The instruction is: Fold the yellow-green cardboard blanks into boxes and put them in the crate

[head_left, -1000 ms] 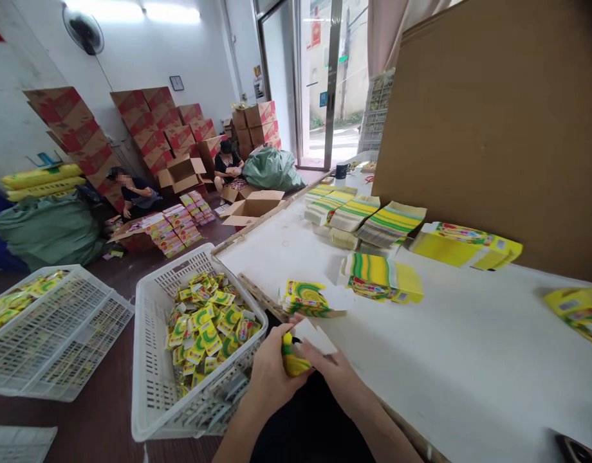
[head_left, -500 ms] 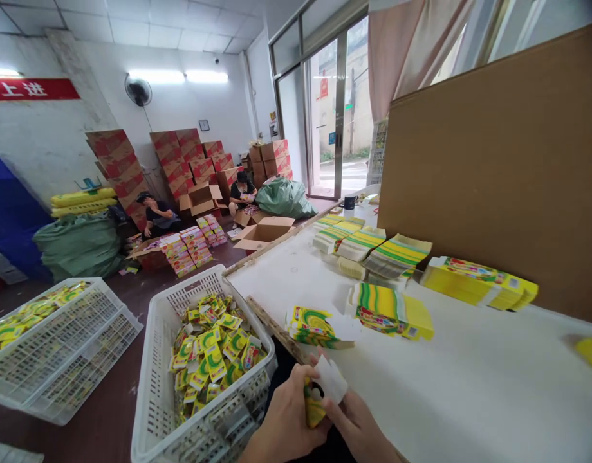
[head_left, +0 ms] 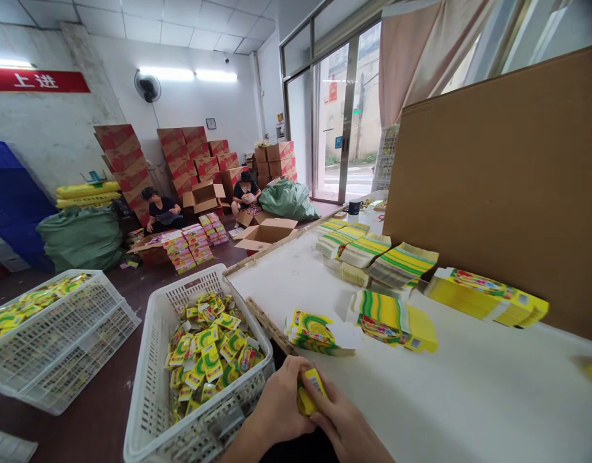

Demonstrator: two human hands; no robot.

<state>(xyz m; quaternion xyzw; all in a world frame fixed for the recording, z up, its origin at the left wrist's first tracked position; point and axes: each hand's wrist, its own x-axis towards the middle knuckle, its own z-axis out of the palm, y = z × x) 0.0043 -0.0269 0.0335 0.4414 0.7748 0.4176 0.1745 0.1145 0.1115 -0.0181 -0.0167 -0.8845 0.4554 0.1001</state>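
Note:
Between my two hands at the table's near edge is a small yellow carton [head_left: 311,391] with a barcode on its end. My left hand [head_left: 282,400] is wrapped round its left side, and my right hand [head_left: 338,415] presses its fingers on the right side. Much of the carton is hidden by my fingers. Just beyond lies a small pile of flattened yellow-green cartons [head_left: 311,329] on the white table [head_left: 470,392]. To my left stands a white plastic basket [head_left: 146,379] holding many small yellow packets [head_left: 212,360].
Banded carton stacks [head_left: 395,321] lie farther along the table, with another yellow stack [head_left: 489,296] by a large cardboard sheet [head_left: 493,186]. A second packet-filled basket [head_left: 78,341] is on the floor at left. Two people sit near open cardboard boxes [head_left: 264,235] at the back.
The carton's raised white flap is no longer visible, and its barcode end now faces up. My hands have closed in round it. The view has shifted slightly left.

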